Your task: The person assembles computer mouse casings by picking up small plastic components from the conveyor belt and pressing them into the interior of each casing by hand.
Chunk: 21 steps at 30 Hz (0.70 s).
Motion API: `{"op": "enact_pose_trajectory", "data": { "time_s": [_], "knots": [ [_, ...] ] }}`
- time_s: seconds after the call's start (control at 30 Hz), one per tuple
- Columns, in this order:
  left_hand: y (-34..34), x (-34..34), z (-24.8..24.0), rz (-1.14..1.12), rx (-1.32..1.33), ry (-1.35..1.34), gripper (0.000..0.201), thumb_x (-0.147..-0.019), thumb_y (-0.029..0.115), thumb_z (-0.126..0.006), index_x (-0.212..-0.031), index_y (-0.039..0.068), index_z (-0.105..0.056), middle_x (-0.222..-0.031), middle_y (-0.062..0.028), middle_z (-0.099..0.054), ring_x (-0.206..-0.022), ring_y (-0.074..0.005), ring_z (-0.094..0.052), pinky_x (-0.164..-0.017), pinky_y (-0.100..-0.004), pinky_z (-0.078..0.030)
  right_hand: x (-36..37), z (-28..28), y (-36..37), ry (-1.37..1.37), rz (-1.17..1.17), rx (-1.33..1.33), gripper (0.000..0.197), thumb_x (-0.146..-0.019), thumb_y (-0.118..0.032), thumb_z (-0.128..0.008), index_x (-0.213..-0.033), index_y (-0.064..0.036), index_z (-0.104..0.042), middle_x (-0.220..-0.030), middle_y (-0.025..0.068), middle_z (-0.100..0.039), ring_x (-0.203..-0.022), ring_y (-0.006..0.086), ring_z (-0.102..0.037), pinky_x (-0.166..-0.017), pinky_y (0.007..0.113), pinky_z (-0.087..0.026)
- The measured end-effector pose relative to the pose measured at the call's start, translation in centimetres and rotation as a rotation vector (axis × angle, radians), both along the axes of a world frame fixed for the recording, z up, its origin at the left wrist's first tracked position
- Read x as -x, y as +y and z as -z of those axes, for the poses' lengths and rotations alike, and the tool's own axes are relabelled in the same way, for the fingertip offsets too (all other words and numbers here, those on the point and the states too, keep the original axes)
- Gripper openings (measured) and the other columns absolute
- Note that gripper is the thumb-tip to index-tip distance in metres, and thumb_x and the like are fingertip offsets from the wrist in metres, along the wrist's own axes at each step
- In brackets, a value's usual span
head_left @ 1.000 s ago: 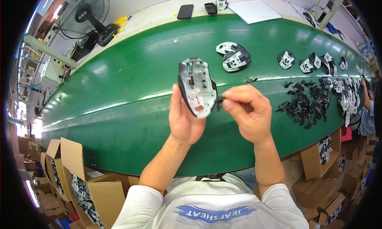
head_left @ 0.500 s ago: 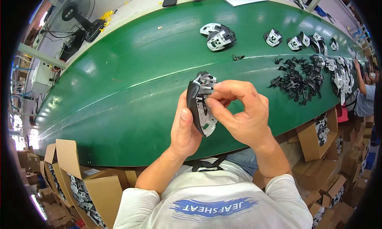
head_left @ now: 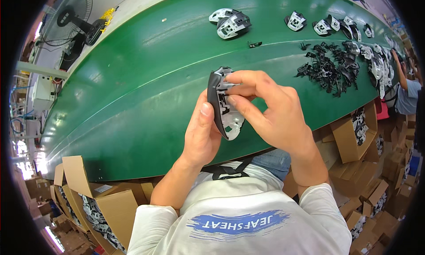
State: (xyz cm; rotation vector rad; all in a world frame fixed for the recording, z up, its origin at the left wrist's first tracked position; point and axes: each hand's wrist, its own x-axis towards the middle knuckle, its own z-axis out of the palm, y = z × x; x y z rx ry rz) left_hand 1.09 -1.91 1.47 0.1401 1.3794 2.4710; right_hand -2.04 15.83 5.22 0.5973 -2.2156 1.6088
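My left hand (head_left: pixel 200 133) holds a computer mouse shell (head_left: pixel 215 105) upright over the table, its fingers behind it and the thumb along its black outer side. The shell's pale inside faces right. A small black plastic bracket (head_left: pixel 224 105) sits in that inside. My right hand (head_left: pixel 270 106) is closed at the shell's open side, thumb tip and fingertips against the bracket and the posts near it. The fingertips partly hide where they touch. Farther off lie a loose black bracket (head_left: pixel 255 44) and a few mouse shells (head_left: pixel 233 25).
A heap of black brackets (head_left: pixel 330 67) lies on the green table (head_left: pixel 133 122) at the right, beside more shells (head_left: pixel 377 69). Cardboard boxes (head_left: pixel 117 213) of parts stand below the near edge at both sides. A fan (head_left: pixel 73 18) is at far left; another person (head_left: pixel 408 95) is at far right.
The whole view has shifted, so the table's things sit higher in it. The shell stays in my left hand. My right fingertips have moved slightly along its inside, showing more of the bracket.
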Motion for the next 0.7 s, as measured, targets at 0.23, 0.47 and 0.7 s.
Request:
{"op": "enact_pose_trajectory", "data": {
  "time_s": [0.23,0.47,0.7],
  "knots": [
    [0.4,-0.2,0.2,0.018,-0.232,-0.114,0.062,-0.118,0.051,-0.036,-0.164,0.009,-0.040,-0.153,-0.0069,-0.058,-0.139,-0.0191,-0.057,-0.116,-0.0412,-0.047,-1.6,-0.5,1.6,0.237,0.106,-0.416,0.033,-0.084,-0.002,-0.082,-0.117,-0.0067,-0.080,-0.106,0.0058,-0.069,-0.089,0.0252,-0.066,-0.079,0.040,-0.055],
    [0.7,-0.5,0.3,0.097,-0.368,-0.167,0.061,-0.119,0.049,-0.029,-0.164,0.011,-0.043,-0.159,-0.0122,-0.057,-0.144,-0.0273,-0.058,-0.121,-0.0488,-0.047,-1.0,1.2,1.9,-0.114,-0.005,0.074,0.041,-0.095,-0.008,-0.078,-0.135,-0.0030,-0.073,-0.119,0.0111,-0.072,-0.101,0.0216,-0.070,-0.095,0.037,-0.057],
    [0.0,-1.1,-0.1,-0.004,0.049,-0.079,0.058,-0.109,0.030,-0.055,-0.160,0.005,-0.044,-0.144,-0.0121,-0.063,-0.129,-0.0239,-0.066,-0.104,-0.0410,-0.059,-0.8,2.4,1.4,-0.365,-0.039,0.308,0.048,-0.098,-0.008,-0.078,-0.143,0.0013,-0.067,-0.113,0.0097,-0.072,-0.099,0.0161,-0.071,-0.091,0.032,-0.058]
  ]
}}
